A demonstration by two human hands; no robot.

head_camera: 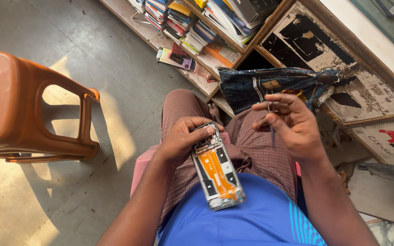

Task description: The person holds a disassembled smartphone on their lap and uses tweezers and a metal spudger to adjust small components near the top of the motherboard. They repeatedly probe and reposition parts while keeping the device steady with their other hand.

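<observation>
The opened phone [217,169], its back off and an orange flex cable showing, lies over the person's lap, clasped at its top end by the left hand [183,139]. The right hand [292,123] hovers beside it, fingers pinched on a thin tool [270,119]. This looks like mid-disassembly; the next move calls for steady aim at a small internal part.

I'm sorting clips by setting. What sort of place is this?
Probably a small phone repair shop. The left hand holds an opened phone, the right hand a thin tool, beside a worn wooden counter and shelves of stacked boxes.
</observation>
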